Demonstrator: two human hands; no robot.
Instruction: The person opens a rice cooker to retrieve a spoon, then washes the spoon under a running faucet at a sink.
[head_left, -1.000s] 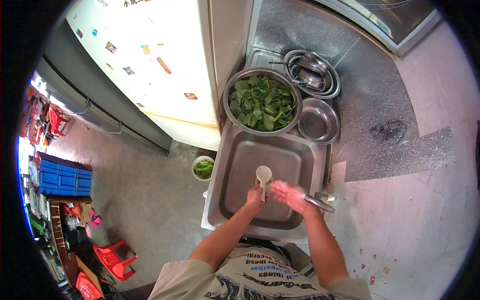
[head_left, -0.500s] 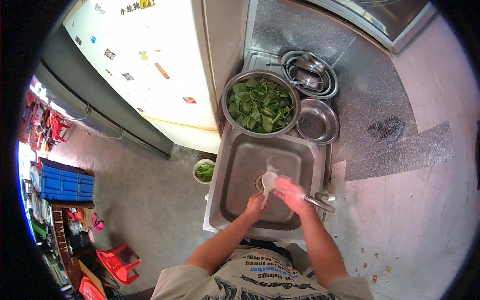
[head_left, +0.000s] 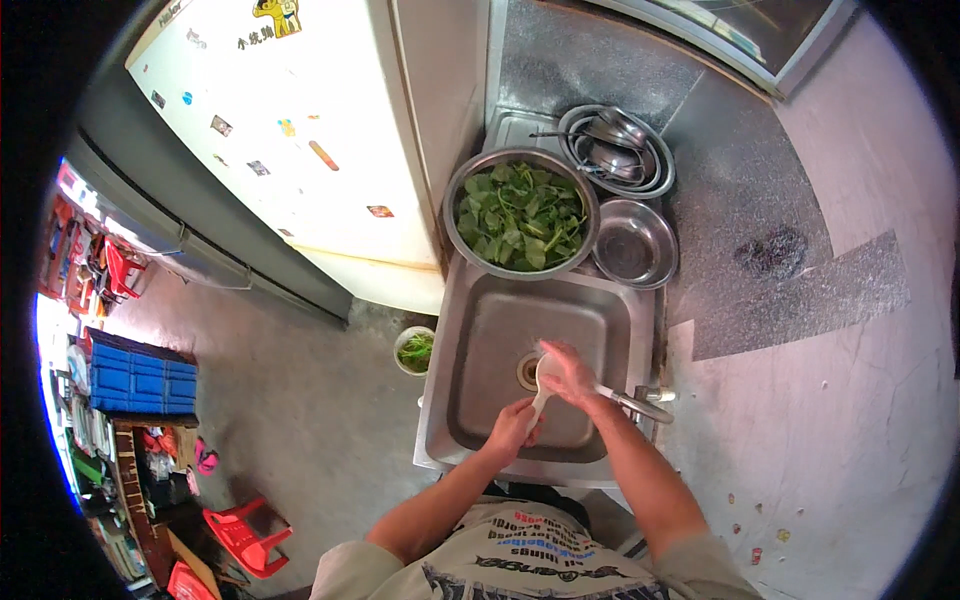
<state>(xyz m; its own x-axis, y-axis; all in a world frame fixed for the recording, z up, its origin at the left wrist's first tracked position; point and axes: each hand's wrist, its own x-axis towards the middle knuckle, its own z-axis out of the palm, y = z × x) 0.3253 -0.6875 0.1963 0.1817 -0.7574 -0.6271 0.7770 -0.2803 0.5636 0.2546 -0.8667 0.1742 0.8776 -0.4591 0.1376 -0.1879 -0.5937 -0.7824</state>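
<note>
Over the sink point(head_left: 490, 340) I hold a white spoon point(head_left: 541, 402) with a broad round head. My left hand point(head_left: 513, 427) is closed round its handle. The head is clasped by my right hand point(head_left: 570, 376), whose fingers lie over its far side and hide much of it. The metal tap point(head_left: 640, 404) reaches over my right wrist from the right edge of the sink. Beneath the spoon head, the round drain point(head_left: 528, 370) shows in part.
Beyond the sink stands a large steel basin point(head_left: 452, 241) of leafy greens point(head_left: 522, 215). A steel bowl point(head_left: 635, 245) and nested bowls with ladles point(head_left: 615, 160) sit to its right. On the floor, left of the sink, is a pail point(head_left: 401, 363) with green stems. A white fridge point(head_left: 330, 200) rises at left.
My right hand has shifted from beside the spoon head, fingers stretched out, onto it and closed round it. The spoon has moved slightly nearer and to the right. The view has tilted a little.
</note>
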